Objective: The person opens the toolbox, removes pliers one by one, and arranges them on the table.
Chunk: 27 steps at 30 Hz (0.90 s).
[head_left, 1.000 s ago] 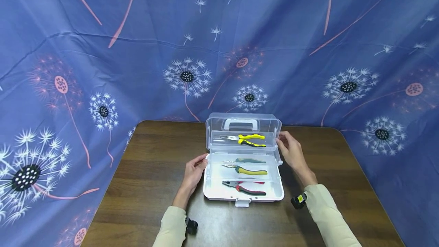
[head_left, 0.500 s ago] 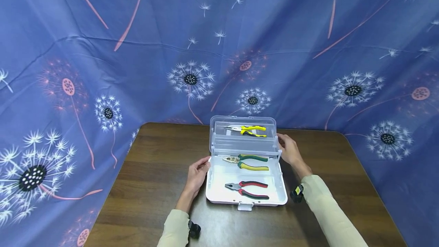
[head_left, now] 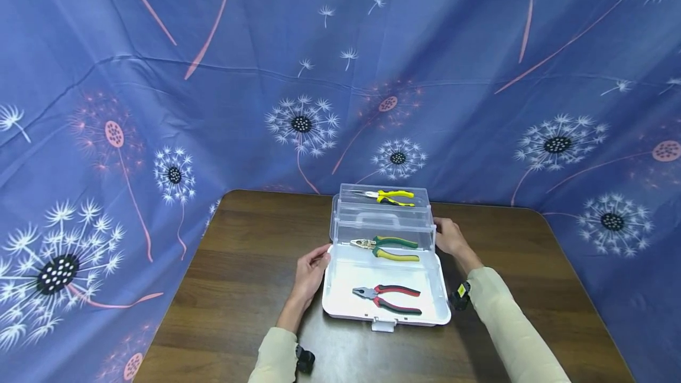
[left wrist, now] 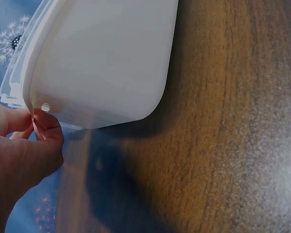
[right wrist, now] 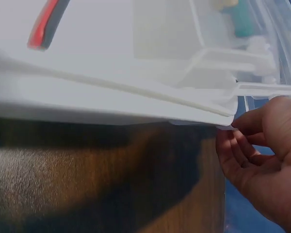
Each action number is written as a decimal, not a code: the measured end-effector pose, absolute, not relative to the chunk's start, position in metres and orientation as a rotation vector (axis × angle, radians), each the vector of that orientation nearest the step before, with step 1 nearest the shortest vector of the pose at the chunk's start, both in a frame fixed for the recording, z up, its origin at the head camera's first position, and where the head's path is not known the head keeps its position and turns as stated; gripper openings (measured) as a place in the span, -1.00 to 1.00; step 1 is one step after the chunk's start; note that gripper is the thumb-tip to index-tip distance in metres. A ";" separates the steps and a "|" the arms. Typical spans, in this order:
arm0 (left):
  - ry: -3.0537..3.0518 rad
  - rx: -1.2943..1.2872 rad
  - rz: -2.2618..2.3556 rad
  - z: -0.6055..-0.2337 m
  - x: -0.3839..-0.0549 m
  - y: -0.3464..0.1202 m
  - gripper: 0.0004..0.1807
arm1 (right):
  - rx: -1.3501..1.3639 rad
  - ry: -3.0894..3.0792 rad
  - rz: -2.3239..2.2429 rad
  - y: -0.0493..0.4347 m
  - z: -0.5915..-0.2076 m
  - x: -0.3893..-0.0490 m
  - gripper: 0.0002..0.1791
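Toolbox (head_left: 340, 279): stands open on the table (head_left: 255, 241) | yellow-black pliers (head_left: 382, 196) lie in the topmost tray (head_left: 348, 204) (nothing seen clipping them) | left hand (head_left: 310, 273) pinches box's left rim; right hand (head_left: 451, 236), its rear right corner | risk: uneven tugging could tilt tray, sliding pliers out

The table (head_left: 239, 282) has a dark brown surface with wood grain, which runs more or less along its far edge. Both far corners are rounded; its near edge is outside the view. Directly on it stands a white box (head_left: 367, 270), about midway between the left and right edges, with its front side nearly parallel to the far edge. A dark shadow falls on the table just right of the box.
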State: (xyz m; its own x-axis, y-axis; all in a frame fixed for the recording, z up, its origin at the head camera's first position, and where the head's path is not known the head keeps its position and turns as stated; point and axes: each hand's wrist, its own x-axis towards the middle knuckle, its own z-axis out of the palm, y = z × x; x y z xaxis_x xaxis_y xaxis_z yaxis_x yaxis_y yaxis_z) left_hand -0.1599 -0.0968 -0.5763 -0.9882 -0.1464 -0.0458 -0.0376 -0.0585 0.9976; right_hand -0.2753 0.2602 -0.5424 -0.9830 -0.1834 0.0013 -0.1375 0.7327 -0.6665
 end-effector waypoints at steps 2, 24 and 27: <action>-2.086 0.197 -2.243 -0.575 -0.159 -0.097 -0.67 | -0.252 2.844 -1.106 0.260 -0.543 -0.277 -0.63; -2.142 0.216 -2.217 -0.576 -0.160 -0.098 -0.66 | 0.001 2.675 -1.456 0.268 -0.504 -0.280 -0.70; -2.162 0.201 -2.199 -0.577 -0.161 -0.097 -0.66 | 0.019 2.712 -1.540 0.267 -0.494 -0.284 -0.72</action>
